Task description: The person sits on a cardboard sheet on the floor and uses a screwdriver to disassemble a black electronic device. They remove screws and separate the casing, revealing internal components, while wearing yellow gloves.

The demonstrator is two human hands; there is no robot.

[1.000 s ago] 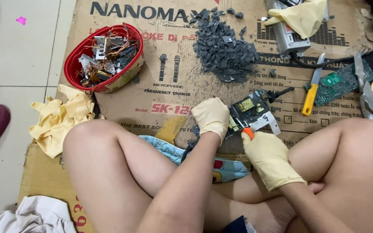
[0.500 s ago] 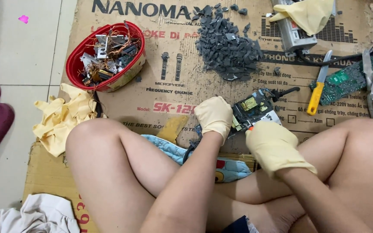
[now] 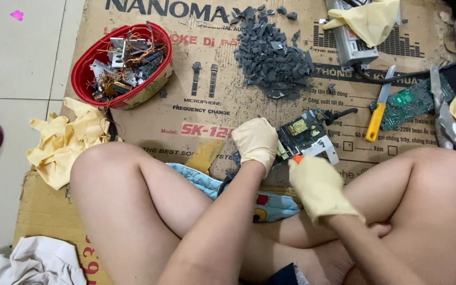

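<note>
The person sits cross-legged on a flattened cardboard sheet (image 3: 149,126), both forearms reaching forward between the knees. The left hand (image 3: 257,143), in a pale yellow glove, lies palm down with its fingers curled together over the near left end of a small circuit board (image 3: 304,134), pinning it to the cardboard. The right hand (image 3: 316,186), gloved alike, is closed in a fist round a tool with an orange tip (image 3: 296,158); only that tip shows, just at the board's near edge, touching or almost touching it. The board sits near the middle of the cardboard, close to its near edge, between the two hands.

Toward the far left corner stands a red oval basin (image 3: 83,79) of metal scraps and copper wire. At the far edge, centre, lies a heap of dark grey chips (image 3: 273,55). Right of the board lies a yellow-handled knife (image 3: 377,117), beside a green circuit board (image 3: 410,103). The cardboard bears dark and red printed lettering and two small microphone drawings.
</note>
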